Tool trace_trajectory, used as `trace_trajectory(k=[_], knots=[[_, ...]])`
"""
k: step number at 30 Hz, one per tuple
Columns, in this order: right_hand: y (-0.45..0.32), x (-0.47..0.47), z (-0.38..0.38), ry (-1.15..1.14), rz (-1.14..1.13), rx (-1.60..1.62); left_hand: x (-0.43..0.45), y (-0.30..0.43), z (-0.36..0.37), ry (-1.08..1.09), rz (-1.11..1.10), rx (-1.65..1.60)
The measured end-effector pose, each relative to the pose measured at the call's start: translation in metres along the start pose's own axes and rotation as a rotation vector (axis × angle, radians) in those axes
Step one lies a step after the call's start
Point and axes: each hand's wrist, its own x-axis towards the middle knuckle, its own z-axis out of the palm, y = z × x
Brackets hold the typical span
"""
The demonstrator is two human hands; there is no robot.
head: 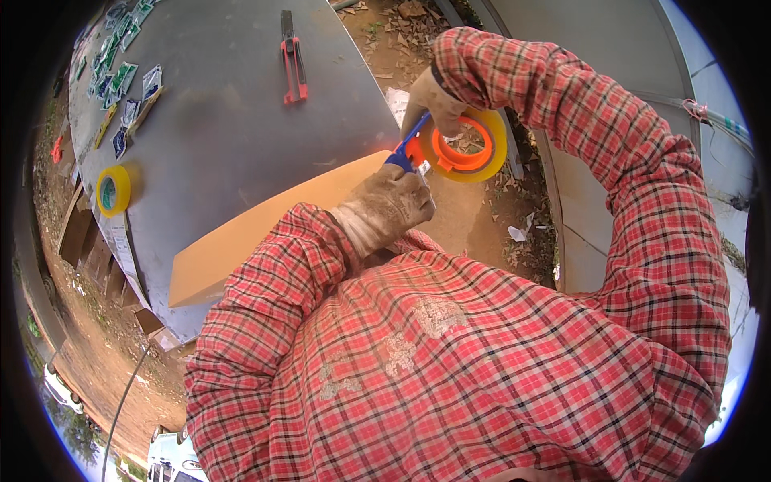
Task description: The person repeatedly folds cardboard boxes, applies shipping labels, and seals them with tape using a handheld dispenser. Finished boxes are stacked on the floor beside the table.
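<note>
A tape dispenser [415, 137] with blue and orange parts carries a large roll of yellowish tape [499, 141] on an orange hub. My right hand [437, 103], in a soiled pale work glove, grips it from the far side, fingers reaching into the hub. Closer to my body, my left hand [388, 205], in a similar glove, has its fingers curled at the dispenser's blue front end; the fingertips are partly hidden. Under and beside the left wrist lies a long brown cardboard box [241, 232], along the table's near edge. My left sleeve covers part of it.
On the grey table [211, 138] lie a red and black utility knife [293, 69], a spare tape roll [113, 191] and several small green and blue packets [120, 81]. A grey panel [578, 66] stands to the right. Bare earth [464, 211] with litter shows between.
</note>
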Motion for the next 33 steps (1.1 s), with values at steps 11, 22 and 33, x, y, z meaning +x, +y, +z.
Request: trace_trajectory(k=[11, 22, 33], knots=[[-0.004, 0.048, 0.272, 1.007, 0.137, 1.336, 0.035, -0.022, 0.018, 0.163, -0.209, -0.492], [-0.199, 0.092, 0.208, 0.991, 0.18, 1.508, 0.042, -0.069, 0.034, 0.133, -0.35, -0.488], [-0.117, 0.056, 0.171, 0.7, -0.38, 0.827, 0.029, -0.114, -0.016, -0.598, -0.867, -0.694]])
